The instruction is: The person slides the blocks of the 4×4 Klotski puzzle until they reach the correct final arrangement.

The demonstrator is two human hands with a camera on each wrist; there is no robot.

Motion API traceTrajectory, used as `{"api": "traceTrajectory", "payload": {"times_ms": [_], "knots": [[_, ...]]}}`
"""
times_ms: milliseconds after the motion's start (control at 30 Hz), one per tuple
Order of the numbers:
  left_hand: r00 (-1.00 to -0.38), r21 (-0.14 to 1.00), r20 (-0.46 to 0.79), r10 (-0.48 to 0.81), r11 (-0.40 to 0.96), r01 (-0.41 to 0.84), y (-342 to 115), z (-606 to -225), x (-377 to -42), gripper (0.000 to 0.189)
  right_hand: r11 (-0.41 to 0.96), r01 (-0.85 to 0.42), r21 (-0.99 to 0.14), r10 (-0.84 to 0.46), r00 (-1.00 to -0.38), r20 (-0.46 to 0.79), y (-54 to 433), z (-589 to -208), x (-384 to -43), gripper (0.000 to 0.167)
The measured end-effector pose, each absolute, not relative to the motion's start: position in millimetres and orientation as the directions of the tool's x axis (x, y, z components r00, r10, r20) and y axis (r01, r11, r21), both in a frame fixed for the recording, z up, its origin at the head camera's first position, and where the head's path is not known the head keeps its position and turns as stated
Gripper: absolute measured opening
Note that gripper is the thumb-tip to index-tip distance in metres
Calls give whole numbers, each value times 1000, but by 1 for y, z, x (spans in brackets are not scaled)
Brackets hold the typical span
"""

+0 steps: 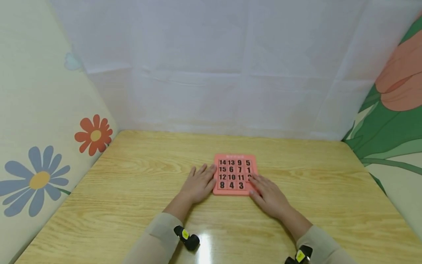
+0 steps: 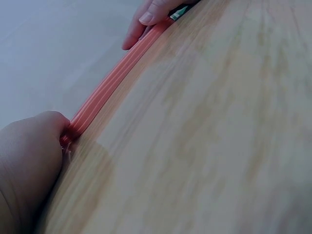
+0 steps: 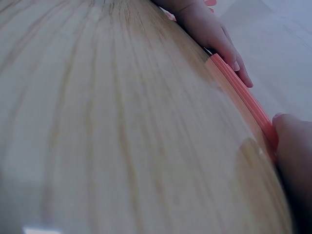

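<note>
A pink sliding number puzzle lies flat on the wooden table, its black-numbered tiles in rows; the top row reads 14, 13, 9, 5. Along its left edge rests my left hand, fingers extended and fingertips right at the frame. My right hand lies over the lower right part, with its fingertips on the right column and its thumb by the bottom right corner. These fingers partly cover the third-row tile there and hide the corner below it. From the left wrist, the puzzle's ridged pink side shows between both hands.
The light wooden table reaches back to a white cloth. Flower-printed panels stand on the left and right. Black wrist cameras sit on both sleeves.
</note>
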State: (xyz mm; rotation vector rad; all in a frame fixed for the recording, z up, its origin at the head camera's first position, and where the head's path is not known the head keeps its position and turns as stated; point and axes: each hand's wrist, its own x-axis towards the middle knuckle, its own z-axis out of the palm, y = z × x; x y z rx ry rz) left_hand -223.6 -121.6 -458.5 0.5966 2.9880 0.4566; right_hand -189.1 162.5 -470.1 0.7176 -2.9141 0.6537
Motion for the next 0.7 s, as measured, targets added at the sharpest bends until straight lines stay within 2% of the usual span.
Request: {"api": "traceTrajectory", "payload": {"times_ms": [700], "knots": [[-927, 302, -3, 376, 884, 358, -120, -458, -223, 56, 795, -472, -382, -431, -882, 192, 163, -470, -188, 54]]}}
